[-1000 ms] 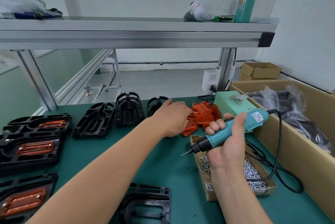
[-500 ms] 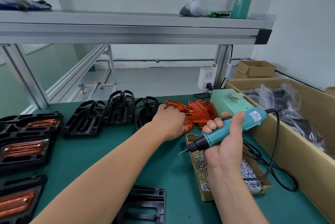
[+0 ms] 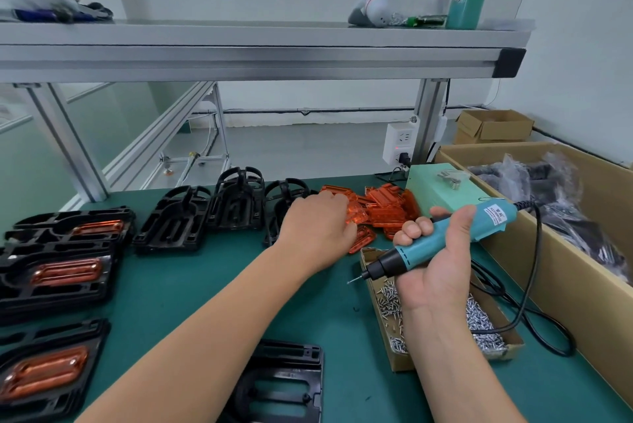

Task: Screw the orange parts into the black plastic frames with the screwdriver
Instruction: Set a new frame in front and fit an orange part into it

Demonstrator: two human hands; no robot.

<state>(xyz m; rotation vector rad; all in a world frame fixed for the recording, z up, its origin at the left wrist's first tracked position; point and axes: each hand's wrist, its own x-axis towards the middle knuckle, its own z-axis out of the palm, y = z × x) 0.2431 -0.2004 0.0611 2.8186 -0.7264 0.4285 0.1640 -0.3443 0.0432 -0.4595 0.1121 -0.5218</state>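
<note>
Left hand: the left hand (image 3: 317, 227) lay palm-down on the left edge of the pile of flat orange plastic parts (image 3: 387, 208) mid-frame, probably fishing out the next one. Its fingertips were tucked under the hand, so I couldn't tell if they'd pinched anything.
Right hand: the right hand (image 3: 442, 265) had its fingers clamped round the teal corded electric screwdriver (image 3: 416, 249), bit pointing left. It was parked over the open cardboard box of small silver screws (image 3: 399, 362), right of centre. Handy for picking up a screw, I'd guess.
Waiting frame: an empty black plastic frame (image 3: 284, 383) sat at bottom centre, closest to the person. Looked like the one due a part.
Other frames: black frames already fitted with orange parts (image 3: 61, 273) were stacked far left, and a row of bare black frames (image 3: 178, 217) ran left of the pile.
Change: not much tbh. The left hand stayed on the pile and the screwdriver stayed in the same grip. Only the view drifted a bit.
</note>
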